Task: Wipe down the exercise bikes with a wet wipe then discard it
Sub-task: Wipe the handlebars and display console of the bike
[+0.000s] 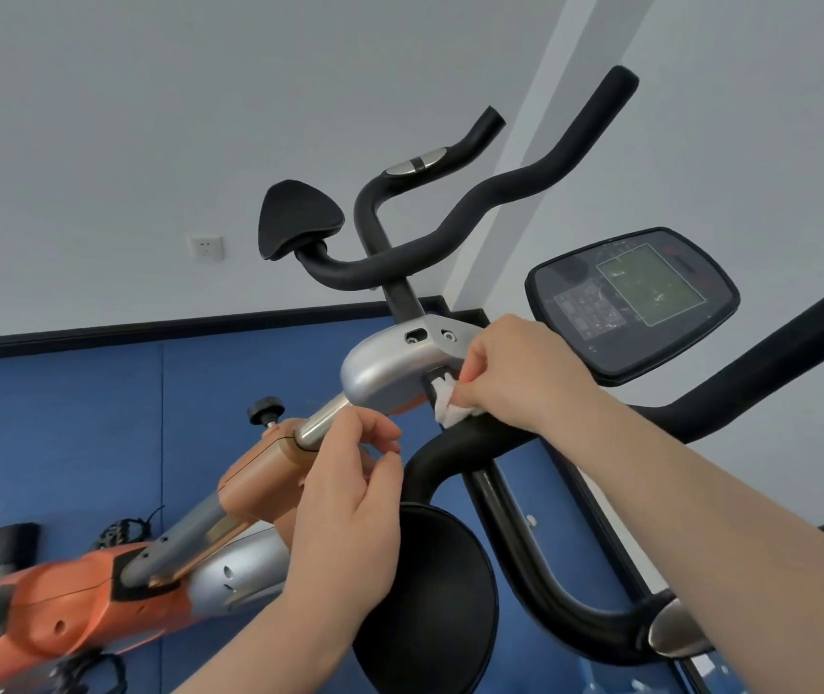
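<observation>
Ranging from left to right, the following items were recorded. At far left, low down, the orange frame (64, 608) of an exercise bike (250, 473) was noted, with a wall socket (206, 247) set on the white wall above it. A chrome post (322, 425) was seen rising from the orange collar to a silver bracket (390, 365), above which black handlebars (450, 232) and a padded elbow rest (297, 217) were carried. The left hand (350, 498) was held just beside the chrome post, its fingers loosely curled with thumb and fingertips close together; nothing was seen to be held in it. A second round black pad (430, 598) was logged below, near the viewer. The right hand (515, 373) was placed at the near edge of the silver bracket, its fingers pinched round a crumpled white wet wipe (452, 405), which was pressed against the black stem beneath the bracket. A console screen (633, 300) was recorded further right. The wipe was judged light, soft, limp and easily torn; a bunched hold in the fingertips was judged best, since a damp sheet would likely slip or fold if held by one corner.
</observation>
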`<action>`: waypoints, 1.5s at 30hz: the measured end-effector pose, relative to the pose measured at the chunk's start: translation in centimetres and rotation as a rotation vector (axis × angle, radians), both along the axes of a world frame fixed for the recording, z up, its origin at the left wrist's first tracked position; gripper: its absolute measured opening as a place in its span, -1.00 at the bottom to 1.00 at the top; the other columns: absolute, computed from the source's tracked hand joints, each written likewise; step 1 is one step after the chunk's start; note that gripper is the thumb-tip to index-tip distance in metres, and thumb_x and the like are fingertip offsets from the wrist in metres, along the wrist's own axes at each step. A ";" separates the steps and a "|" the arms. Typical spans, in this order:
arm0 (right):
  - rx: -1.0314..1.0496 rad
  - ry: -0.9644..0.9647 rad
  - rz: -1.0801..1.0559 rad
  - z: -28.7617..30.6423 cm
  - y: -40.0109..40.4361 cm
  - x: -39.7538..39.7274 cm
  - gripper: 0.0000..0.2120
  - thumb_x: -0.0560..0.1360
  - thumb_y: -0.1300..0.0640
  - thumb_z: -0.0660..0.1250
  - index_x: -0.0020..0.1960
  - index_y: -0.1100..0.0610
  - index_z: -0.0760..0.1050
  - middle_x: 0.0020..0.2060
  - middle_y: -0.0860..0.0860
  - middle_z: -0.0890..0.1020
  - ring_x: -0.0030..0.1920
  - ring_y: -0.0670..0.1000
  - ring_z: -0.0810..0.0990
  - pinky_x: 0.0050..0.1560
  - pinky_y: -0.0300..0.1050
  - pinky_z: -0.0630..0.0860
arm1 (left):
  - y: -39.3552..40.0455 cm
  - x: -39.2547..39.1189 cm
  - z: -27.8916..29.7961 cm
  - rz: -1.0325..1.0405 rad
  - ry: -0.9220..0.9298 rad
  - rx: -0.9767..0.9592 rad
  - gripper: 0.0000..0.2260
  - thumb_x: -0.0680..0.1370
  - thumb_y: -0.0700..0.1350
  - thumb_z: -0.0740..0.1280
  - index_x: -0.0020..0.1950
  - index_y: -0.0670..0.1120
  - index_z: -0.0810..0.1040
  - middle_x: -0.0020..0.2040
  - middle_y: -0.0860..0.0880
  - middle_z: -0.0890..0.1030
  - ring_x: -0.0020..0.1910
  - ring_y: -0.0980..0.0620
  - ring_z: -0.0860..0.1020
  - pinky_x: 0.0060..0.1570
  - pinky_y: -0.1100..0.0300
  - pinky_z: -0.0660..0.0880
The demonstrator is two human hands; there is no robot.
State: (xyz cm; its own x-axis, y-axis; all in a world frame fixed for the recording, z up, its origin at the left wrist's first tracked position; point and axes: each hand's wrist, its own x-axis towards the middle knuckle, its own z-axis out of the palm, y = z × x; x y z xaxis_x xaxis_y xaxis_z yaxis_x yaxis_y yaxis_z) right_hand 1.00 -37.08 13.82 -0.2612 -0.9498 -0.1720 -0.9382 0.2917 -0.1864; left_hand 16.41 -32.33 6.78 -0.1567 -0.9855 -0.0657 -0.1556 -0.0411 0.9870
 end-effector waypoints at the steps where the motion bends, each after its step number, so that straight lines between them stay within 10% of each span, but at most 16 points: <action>1: -0.055 -0.010 -0.022 -0.6 -0.5 0.2 -0.86 0.41 0.08 0.40 -0.26 0.14 0.60 -0.27 0.00 0.65 -0.22 0.04 0.60 -0.32 -0.16 0.48 | 0.0 0.0 0.0 0.004 -0.002 -0.007 -0.79 0.52 -0.26 0.21 -0.11 0.07 0.44 -0.19 0.05 0.50 -0.26 0.06 0.46 -0.20 0.06 0.47; 4: -0.184 0.058 -0.065 -2.0 -1.3 1.1 -0.83 0.48 0.06 0.34 -0.23 0.11 0.46 -0.30 -0.01 0.54 -0.27 0.02 0.49 -0.45 -0.24 0.21 | 0.0 -0.1 -0.2 0.006 -0.031 -0.027 -0.80 0.52 -0.24 0.21 -0.11 0.09 0.43 -0.17 0.11 0.50 -0.25 0.11 0.47 -0.18 0.05 0.49; 11: -0.246 0.258 0.101 -2.3 1.1 3.0 -0.80 0.53 -0.03 0.27 -0.14 0.07 0.55 -0.37 -0.04 0.45 -0.30 0.01 0.43 -0.39 -0.18 0.26 | -0.1 -0.1 -0.4 -0.006 -0.023 -0.030 -0.78 0.52 -0.25 0.21 -0.12 0.10 0.44 -0.18 0.09 0.51 -0.27 0.09 0.46 -0.22 0.11 0.45; 18: -0.088 0.069 0.007 -0.2 1.7 0.8 -0.89 0.35 -0.02 0.44 -0.28 0.00 0.65 -0.30 -0.06 0.67 -0.25 -0.02 0.61 -0.20 -0.09 0.59 | -0.1 0.0 -0.3 -0.009 -0.004 -0.018 -0.78 0.53 -0.26 0.22 -0.12 0.09 0.45 -0.17 0.05 0.51 -0.22 0.05 0.47 -0.23 0.20 0.46; 26: -0.234 0.060 -0.014 -1.7 -0.4 0.6 -0.84 0.46 0.01 0.38 -0.19 0.10 0.61 -0.29 -0.02 0.64 -0.33 -0.04 0.52 -0.43 -0.27 0.30 | 0.4 -0.2 -0.2 0.070 -0.046 -0.040 -0.80 0.54 -0.21 0.21 -0.11 0.11 0.43 -0.20 0.05 0.51 -0.26 0.02 0.52 -0.16 0.04 0.51; 35: -0.191 0.140 0.086 -1.1 -0.4 0.4 -0.86 0.44 0.04 0.39 -0.19 0.12 0.57 -0.30 0.01 0.61 -0.29 0.02 0.55 -0.29 -0.16 0.44 | 0.7 -0.4 0.1 0.150 -0.086 -0.057 -0.83 0.55 -0.19 0.21 -0.12 0.11 0.41 -0.26 0.01 0.55 -0.23 0.13 0.50 -0.28 0.36 0.41; 45: -0.205 -0.080 -0.138 -0.6 3.1 0.6 -0.94 0.40 0.02 0.41 -0.25 -0.09 0.60 -0.32 -0.19 0.64 -0.22 -0.16 0.60 -0.15 -0.20 0.52 | -2.0 2.0 -1.1 -0.174 -0.046 -0.048 -0.81 0.48 -0.16 0.33 -0.05 0.14 0.45 -0.16 0.12 0.53 -0.18 0.10 0.51 -0.15 0.17 0.47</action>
State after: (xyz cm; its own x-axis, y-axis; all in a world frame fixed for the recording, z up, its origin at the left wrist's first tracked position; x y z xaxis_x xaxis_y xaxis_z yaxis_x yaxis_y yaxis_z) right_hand 1.56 -34.00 13.22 -0.3845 -0.9231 -0.0054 -0.8718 0.3650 -0.3267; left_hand 18.40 -34.33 5.68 -0.3232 -0.9458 -0.0305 -0.2018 0.0374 0.9787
